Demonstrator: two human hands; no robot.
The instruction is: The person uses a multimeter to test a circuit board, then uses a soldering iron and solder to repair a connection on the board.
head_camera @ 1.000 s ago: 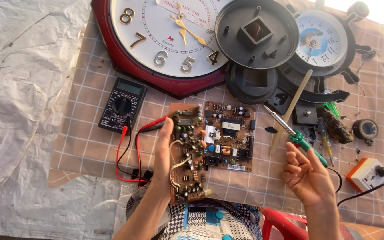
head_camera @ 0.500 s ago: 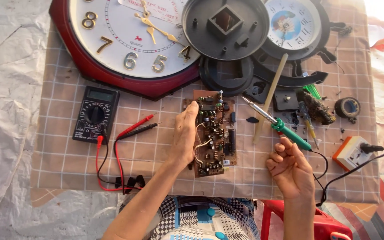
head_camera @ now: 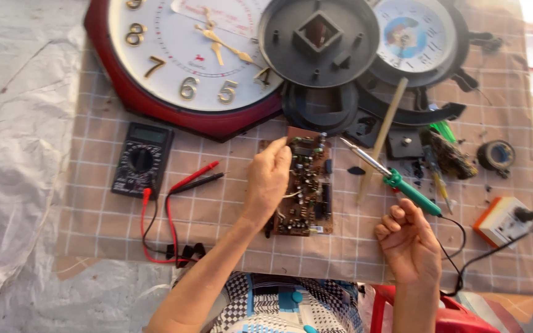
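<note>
Left hand (head_camera: 268,182) bent at the wrist, fingers curled around brown circuit board (head_camera: 308,185) tipped up on checked cloth (head_camera: 217,216). Right hand (head_camera: 409,243) palm up, gripping green soldering iron (head_camera: 396,180).

Big wall clock (head_camera: 180,55), red rim, white face, gold numerals, at top left of checked cloth (head_camera: 94,216). Grey round clock back (head_camera: 319,40) overlaps its right edge; smaller white-faced clock (head_camera: 411,34) beyond. Black multimeter (head_camera: 142,160) left, red and black probes (head_camera: 195,177) beside it. Orange-and-white socket box (head_camera: 502,221) at right, black plug in.
</note>
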